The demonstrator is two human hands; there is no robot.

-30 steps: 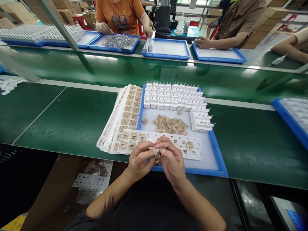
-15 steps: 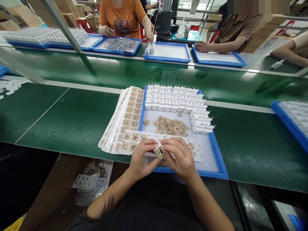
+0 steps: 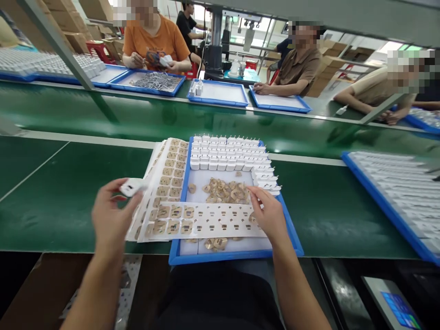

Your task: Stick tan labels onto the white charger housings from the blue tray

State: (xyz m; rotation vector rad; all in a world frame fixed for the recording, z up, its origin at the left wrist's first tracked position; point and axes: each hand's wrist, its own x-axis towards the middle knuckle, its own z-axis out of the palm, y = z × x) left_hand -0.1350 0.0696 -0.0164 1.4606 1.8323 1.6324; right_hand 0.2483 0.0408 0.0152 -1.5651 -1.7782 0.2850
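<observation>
My left hand [image 3: 112, 213] pinches a white plug charger [image 3: 132, 186] above the left edge of the sticker sheets, with a dark slot showing on its face. My right hand [image 3: 270, 211] is over the right side of the blue-rimmed tray [image 3: 294, 243], thumb and forefinger together beside a heap of tan cut-out pieces [image 3: 225, 190]. Whatever may be between those fingertips is too small to make out. Across the tray lies a white sticker sheet [image 3: 220, 213], tan stickers at its left end and bare backing further right. Rows of white plug chargers [image 3: 220, 153] stand along the tray's back and right side.
A stack of sticker sheets [image 3: 168, 176] lies left of the tray. Another tray of white parts [image 3: 395, 197] is at the right. Beyond the green divider, several people sit by blue trays, one with metal parts [image 3: 154, 81]. A screen [image 3: 398, 309] is at lower right.
Both hands were together on the charger over the sheet. The left hand has carried it left; the right has let go of it and moved right, beside the tan heap. The camera view has shifted.
</observation>
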